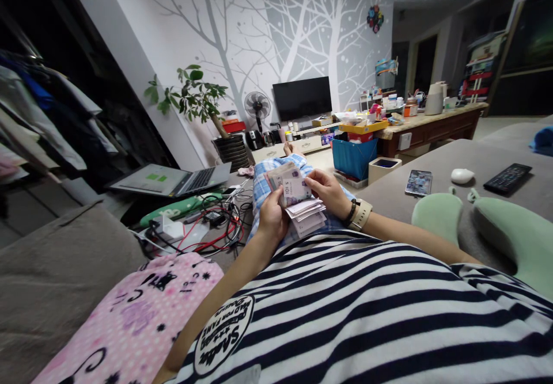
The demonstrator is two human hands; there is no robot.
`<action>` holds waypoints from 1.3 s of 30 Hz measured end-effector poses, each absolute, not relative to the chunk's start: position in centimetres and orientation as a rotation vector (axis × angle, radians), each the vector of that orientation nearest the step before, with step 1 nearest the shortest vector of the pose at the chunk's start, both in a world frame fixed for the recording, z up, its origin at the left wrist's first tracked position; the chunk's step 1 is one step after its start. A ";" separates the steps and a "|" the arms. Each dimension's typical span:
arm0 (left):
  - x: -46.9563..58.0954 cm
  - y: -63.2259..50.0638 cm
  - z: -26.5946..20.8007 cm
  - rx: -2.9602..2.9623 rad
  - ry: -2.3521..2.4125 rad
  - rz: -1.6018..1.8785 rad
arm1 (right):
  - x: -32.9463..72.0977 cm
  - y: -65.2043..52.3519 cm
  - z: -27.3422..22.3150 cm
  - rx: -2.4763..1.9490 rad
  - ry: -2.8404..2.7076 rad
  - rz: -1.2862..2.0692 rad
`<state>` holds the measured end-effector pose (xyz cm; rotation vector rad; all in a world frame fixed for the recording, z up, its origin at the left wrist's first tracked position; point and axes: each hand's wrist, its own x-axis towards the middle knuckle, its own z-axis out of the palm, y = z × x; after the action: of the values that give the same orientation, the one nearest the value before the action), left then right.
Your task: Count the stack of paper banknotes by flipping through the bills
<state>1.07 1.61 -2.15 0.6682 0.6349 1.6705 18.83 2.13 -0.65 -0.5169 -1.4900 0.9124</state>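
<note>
In my left hand (273, 216) is a stack of paper banknotes (292, 183), its thumb pressed on the near left edge. A figure 5 shows on the top note. The lower part of the stack bends down and fans out below the thumb, over my lap. The fingers of my right hand (327, 191) pinch the right edge of the top note. A wristwatch (361, 213) with a pale strap and a dark bracelet are on the right wrist. Under the notes are my legs in blue checked trousers (262, 179).
Left of my legs lie tangled cables (227, 217), an open laptop (173, 181) and a pink dotted blanket (151, 309). On the sofa at right are a phone (418, 183), a white case (462, 175), a remote control (507, 179) and a green cushion (510, 234).
</note>
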 end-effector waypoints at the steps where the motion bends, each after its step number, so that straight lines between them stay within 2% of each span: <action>1: 1.1 1.6 -2.1 0.666 0.640 1.673 | 18.8 2.1 -0.6 -0.511 -1.487 0.915; 30: 0.6 1.5 -2.0 0.744 0.617 1.635 | 19.0 1.8 -0.6 -0.519 -1.619 0.901; 39: 0.7 0.6 -1.8 0.783 0.645 1.631 | 18.9 2.8 -1.0 -0.647 -1.463 0.867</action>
<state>0.66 0.57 -1.85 0.7834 0.6450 1.6312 18.92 2.81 -0.95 -0.6474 -1.4626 0.8669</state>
